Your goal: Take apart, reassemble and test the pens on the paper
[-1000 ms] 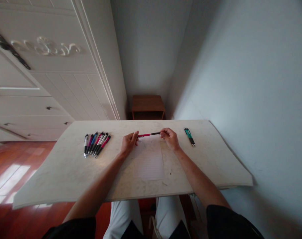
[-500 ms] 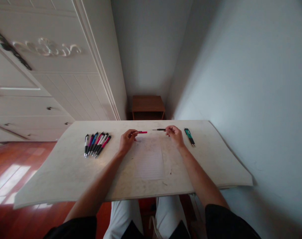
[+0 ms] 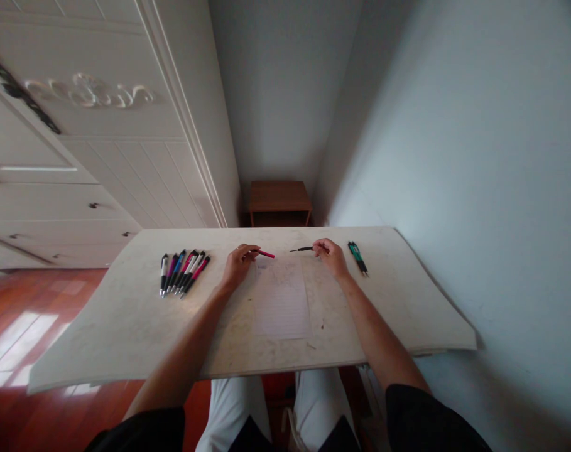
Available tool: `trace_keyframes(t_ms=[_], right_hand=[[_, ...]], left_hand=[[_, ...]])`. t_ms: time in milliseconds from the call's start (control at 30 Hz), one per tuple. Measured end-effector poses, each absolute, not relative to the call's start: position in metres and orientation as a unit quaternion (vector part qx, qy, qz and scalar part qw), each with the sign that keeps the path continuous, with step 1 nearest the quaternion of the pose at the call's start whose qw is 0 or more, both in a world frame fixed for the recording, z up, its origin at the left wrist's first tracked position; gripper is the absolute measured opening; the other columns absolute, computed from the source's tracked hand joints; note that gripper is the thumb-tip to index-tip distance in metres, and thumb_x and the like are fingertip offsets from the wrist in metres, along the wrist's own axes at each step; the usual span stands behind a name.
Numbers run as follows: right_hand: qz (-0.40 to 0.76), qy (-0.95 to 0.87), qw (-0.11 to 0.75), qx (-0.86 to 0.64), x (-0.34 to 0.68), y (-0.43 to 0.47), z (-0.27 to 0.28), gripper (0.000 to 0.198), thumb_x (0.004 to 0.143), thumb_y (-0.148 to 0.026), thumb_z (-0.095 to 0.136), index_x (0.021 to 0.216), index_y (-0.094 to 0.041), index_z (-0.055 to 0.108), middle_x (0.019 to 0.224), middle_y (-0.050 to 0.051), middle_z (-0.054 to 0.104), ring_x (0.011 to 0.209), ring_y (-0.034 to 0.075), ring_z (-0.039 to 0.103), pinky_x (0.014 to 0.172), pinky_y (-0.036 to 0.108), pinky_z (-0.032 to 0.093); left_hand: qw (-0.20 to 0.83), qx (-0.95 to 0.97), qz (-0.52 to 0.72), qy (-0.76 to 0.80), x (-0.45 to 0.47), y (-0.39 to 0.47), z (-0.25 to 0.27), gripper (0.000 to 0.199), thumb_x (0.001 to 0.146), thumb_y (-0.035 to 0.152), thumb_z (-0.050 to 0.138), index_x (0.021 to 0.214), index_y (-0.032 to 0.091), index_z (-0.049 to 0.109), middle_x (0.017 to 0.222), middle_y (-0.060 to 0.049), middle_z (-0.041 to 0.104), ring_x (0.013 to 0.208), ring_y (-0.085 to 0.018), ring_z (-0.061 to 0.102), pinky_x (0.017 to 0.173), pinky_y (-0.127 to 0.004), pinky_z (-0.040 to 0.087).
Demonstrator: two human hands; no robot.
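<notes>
While pink pen barrel [image 3: 267, 254] is pinched by left hand [image 3: 239, 263], black grip [image 3: 306, 248] is pinched by right hand [image 3: 331, 256].
Gap presumably left for exposed refill [image 3: 293, 251].

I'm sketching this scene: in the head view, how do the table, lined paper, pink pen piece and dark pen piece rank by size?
1. Table
2. Lined paper
3. Unranked: pink pen piece and dark pen piece. They look similar, and the left hand and right hand partly hide them.
</notes>
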State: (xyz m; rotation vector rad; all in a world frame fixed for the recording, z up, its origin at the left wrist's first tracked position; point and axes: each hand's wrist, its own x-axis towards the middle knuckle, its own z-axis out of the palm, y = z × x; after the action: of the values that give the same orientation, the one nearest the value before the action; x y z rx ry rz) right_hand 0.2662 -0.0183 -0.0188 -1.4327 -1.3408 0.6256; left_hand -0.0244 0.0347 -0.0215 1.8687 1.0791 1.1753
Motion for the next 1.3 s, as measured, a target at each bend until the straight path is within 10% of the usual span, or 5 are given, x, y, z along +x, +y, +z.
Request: trace_keyframes(t_ms=[1300], right_hand=[[0.371,-0.561,0.52,-0.527,0.231,-0.03,-0.009,0.038,0.079,-0.057,0.062,0.076,-0.019,0.062,0.069,0.003,0.067,0.059,0.015,0.059,0.057,0.027,0.049]], left_hand=[[0.175,0.837,0.414,0.313,-0.006,0.005,-0.002,0.035,0.079,0.044,0.071,0.105,0.021,0.067,0.101,-0.01,0.07,0.096,-0.024,0.061,0.089,-0.04,0.048]])
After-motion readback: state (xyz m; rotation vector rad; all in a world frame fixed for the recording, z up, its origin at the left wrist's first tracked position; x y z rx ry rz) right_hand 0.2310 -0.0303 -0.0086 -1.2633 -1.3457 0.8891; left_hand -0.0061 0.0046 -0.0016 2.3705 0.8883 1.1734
